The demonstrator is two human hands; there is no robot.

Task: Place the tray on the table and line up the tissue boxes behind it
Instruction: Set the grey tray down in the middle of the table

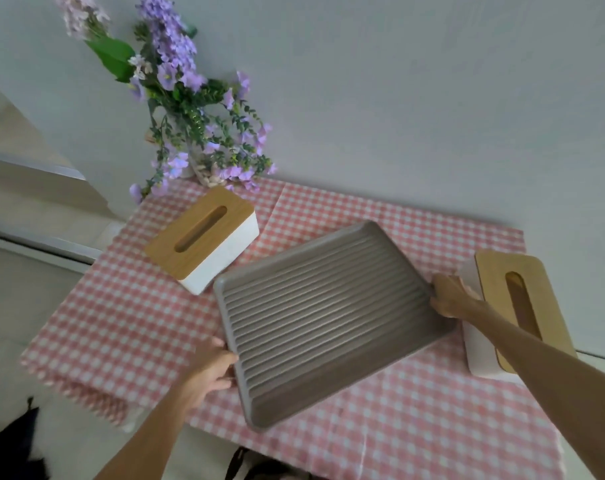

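- The grey ribbed tray (328, 323) sits pretty much dead centre of the surface (432, 427), turned at an angle so its long sides run from about 7 o'clock up to 1 o'clock. Can't really tell if it's flat down on the cloth or a bit lifted.
- Left hand (207, 370) is closed on the tray's edge at around 8 o'clock, thumb over the rim and fingers curled underneath.
- Right hand (450, 299) has the opposite edge at roughly 3 o'clock, fingers wrapped round that rim the same way.
- First tissue box (204, 239), white body with a wooden slotted lid, is at about 10 o'clock from the tray, its near corner just beside the tray's corner.
- Second tissue box (522, 310) is out at 3 o'clock, right behind the right hand, tipped onto its side so the wooden lid faces sideways-ish, and the forearm crosses in front of it.
- The surface is covered in a pink and white gingham cloth (121, 323).
- A bunch of purple flowers (190, 109) stands at 11 o'clock at the back corner, against the plain wall (432, 98).
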